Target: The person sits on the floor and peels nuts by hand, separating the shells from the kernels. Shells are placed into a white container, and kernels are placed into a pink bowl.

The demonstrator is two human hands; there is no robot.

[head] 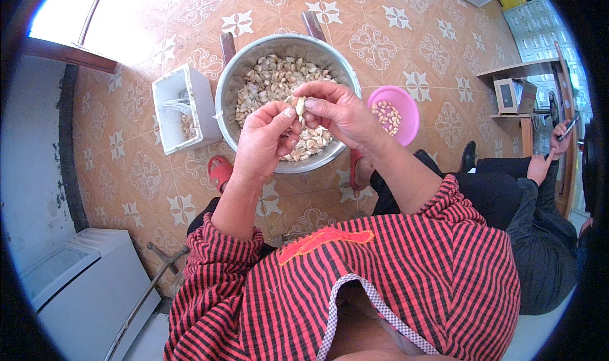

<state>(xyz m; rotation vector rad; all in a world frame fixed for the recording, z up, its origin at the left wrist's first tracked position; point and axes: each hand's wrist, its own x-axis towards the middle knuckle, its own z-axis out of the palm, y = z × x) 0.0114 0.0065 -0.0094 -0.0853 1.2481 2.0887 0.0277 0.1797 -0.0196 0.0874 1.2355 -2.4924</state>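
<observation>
Over a large metal basin (352, 71) full of unpeeled garlic cloves (271, 73), both of my hands meet at one pale garlic clove (300, 106). My right hand (343, 116) pinches it between thumb and fingers. From the other side, my left hand (266, 135) has its thumb and fingertips at the clove's lower end, its other fingers curled and partly hidden. To the right of the basin stands a pink plastic bowl (412, 118) with peeled cloves (386, 114) in its bottom; my right wrist overlaps its left side.
A white foam box (209, 109) holding garlic skins and clear plastic stands left of the basin. Wooden legs (312, 26) show behind the basin. Red slippers (219, 171) are at its near side. At the right sits another person (537, 237) with a phone (569, 125).
</observation>
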